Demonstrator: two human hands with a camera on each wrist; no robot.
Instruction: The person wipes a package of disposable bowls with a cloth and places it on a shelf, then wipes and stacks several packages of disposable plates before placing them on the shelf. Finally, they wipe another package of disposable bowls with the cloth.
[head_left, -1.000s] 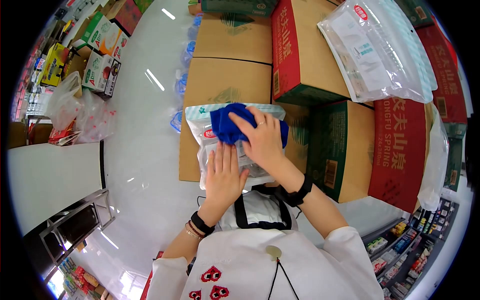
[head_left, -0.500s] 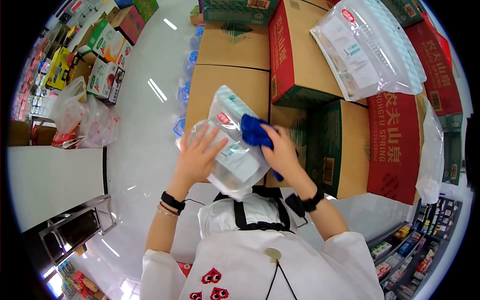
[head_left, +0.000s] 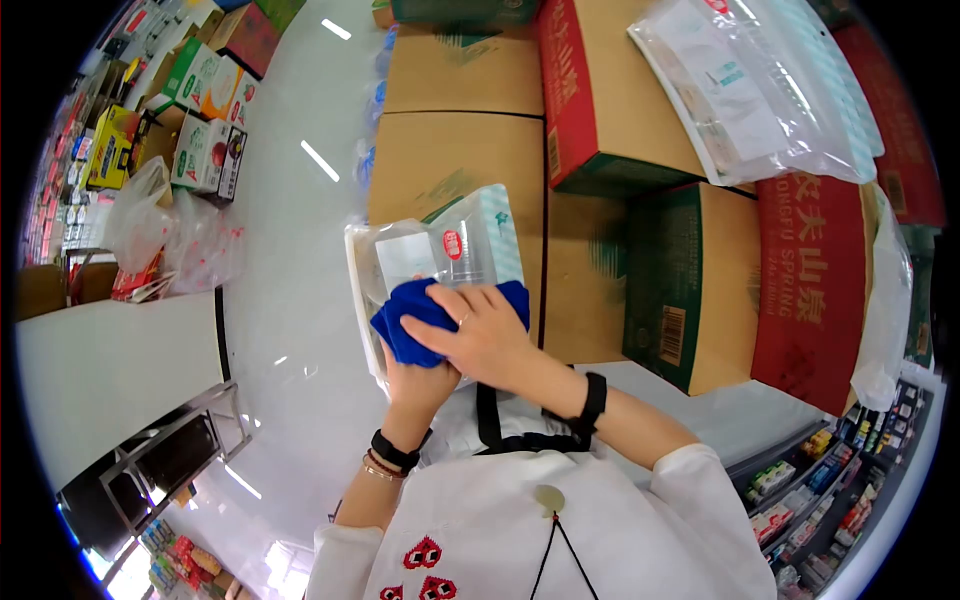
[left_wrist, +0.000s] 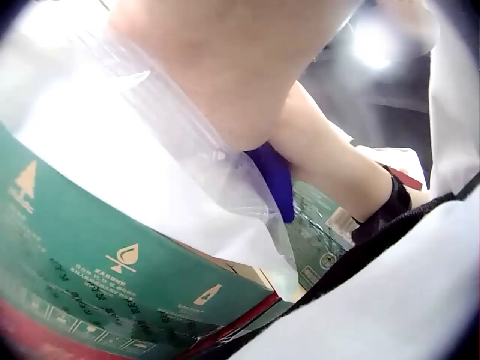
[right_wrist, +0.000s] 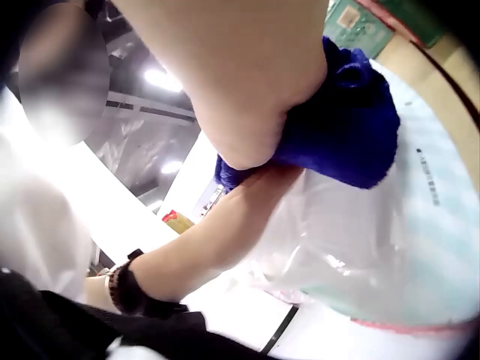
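My right hand point(head_left: 482, 335) holds a blue cloth point(head_left: 405, 300) against a clear plastic zip bag point(head_left: 485, 225), with the thumb and fingers spread over the folds. The bag has a pale blue striped edge, a red logo and a white printed panel, and it lies on a cardboard carton point(head_left: 470, 150). My left hand point(head_left: 418, 385) lies on the bag's near part, its fingers mostly covered by the cloth and a fingertip showing past the far side. In the right wrist view, the cloth point(right_wrist: 341, 139) bunches under the right hand and overlaps the left.
Red and green cartons point(head_left: 805, 285) stand on the right. A second clear zip bag point(head_left: 750, 90) rests on the upper cartons. On the left are drink boxes point(head_left: 205, 155) and thin plastic bags point(head_left: 200, 240). Store shelves point(head_left: 810, 490) stand at the lower right.
The bag has turned, its striped edge swinging from the far side to the right. The cloth and right hand have moved left, over the left hand, which has shifted nearer the body.
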